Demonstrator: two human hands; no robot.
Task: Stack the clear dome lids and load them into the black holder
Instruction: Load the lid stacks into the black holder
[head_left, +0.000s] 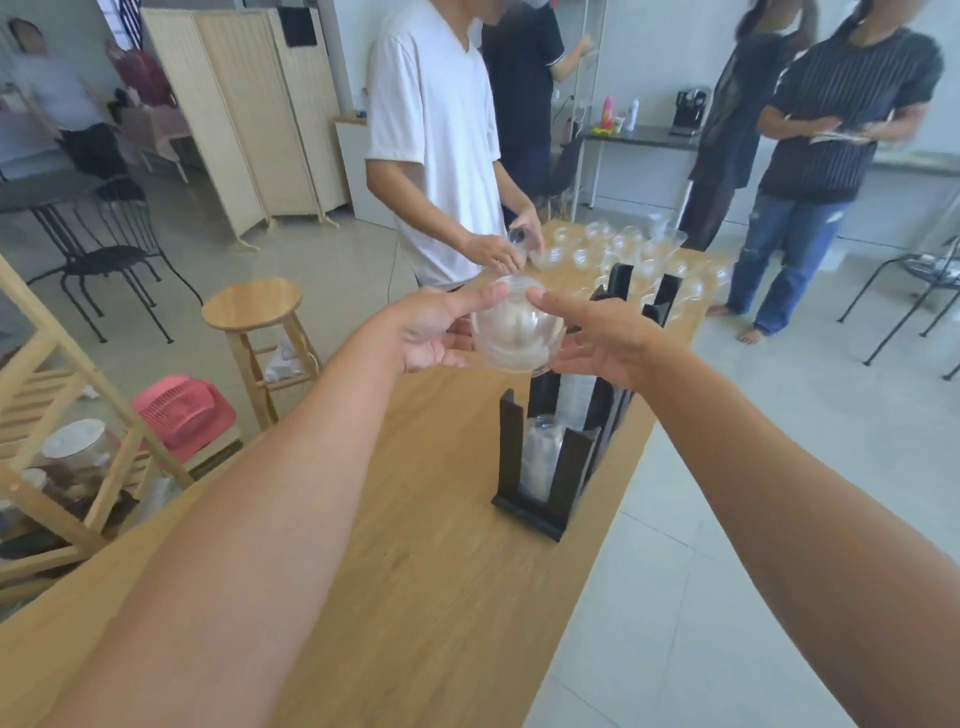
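The middle of the black holder (511, 441) is hidden behind the held dome lids (517, 332).

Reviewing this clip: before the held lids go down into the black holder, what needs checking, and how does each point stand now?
1. Grip: left hand and right hand both hold the held lids, thumbs on top. Ok.
2. Nesting of the held lids: too blurred, cannot tell.
3. Position: they are above the black holder, in no slot yet; alignment cannot tell.
4. Room: the nearest slot already holds a lid stack reaching close to the post tops. Cannot tell.
5. Clear way: the other person's hands work among the loose lids at the far end, apart from the holder. Ok.
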